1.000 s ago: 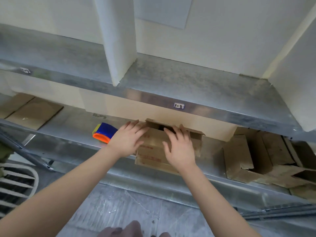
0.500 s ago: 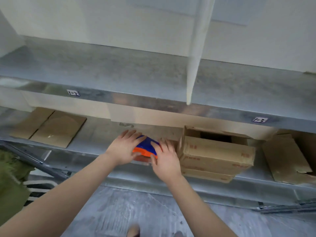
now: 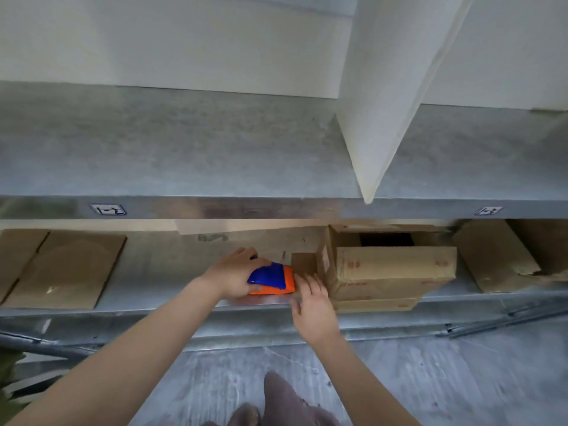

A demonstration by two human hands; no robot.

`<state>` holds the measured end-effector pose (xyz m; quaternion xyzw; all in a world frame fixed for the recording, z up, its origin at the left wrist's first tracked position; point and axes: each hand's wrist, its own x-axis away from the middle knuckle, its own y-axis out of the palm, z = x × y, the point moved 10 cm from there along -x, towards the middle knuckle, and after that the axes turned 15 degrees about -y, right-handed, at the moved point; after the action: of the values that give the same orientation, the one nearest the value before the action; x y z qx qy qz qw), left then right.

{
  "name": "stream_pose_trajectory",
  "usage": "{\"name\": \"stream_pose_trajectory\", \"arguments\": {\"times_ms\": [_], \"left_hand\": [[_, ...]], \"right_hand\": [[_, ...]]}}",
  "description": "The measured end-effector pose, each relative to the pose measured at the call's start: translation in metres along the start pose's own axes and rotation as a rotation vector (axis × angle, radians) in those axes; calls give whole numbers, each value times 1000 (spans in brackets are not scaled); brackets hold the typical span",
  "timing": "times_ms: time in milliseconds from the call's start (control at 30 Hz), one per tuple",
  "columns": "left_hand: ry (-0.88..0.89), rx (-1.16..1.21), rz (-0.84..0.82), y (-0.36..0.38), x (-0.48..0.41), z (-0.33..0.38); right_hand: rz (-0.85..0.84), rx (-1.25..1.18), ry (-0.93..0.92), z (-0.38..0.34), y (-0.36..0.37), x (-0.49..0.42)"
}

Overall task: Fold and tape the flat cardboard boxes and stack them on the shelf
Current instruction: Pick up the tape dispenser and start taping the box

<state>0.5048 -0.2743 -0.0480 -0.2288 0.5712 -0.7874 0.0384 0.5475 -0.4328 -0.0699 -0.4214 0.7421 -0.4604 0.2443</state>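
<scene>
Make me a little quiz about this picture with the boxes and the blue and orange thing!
1. True or false: the left hand grips the blue and orange tape dispenser.
2. Pick one: where does the folded box sit? A, left of the tape dispenser; B, right of it; C, on the floor.
3. Fill in the gap: the top of the folded box is ____.
Key: 1 true; 2 B; 3 open.
</scene>
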Motion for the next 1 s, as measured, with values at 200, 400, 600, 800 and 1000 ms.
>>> {"name": "stream_pose_trajectory", "arguments": {"times_ms": [200, 400, 600, 800, 1000], "left_hand": [[-13, 65, -68, 0, 4, -14], [-104, 62, -92, -5, 14, -65], [-152, 134, -37, 0, 22, -68], [-71, 173, 61, -14, 35, -58], [39, 231, 167, -42, 53, -45]], "right_hand": [[-11, -23, 27, 5, 6, -4], [-63, -8, 14, 3, 16, -18], [-75, 14, 4, 1, 22, -32], [-71, -66, 18, 7, 26, -34], [-9, -221, 3, 8, 20, -44]]}}
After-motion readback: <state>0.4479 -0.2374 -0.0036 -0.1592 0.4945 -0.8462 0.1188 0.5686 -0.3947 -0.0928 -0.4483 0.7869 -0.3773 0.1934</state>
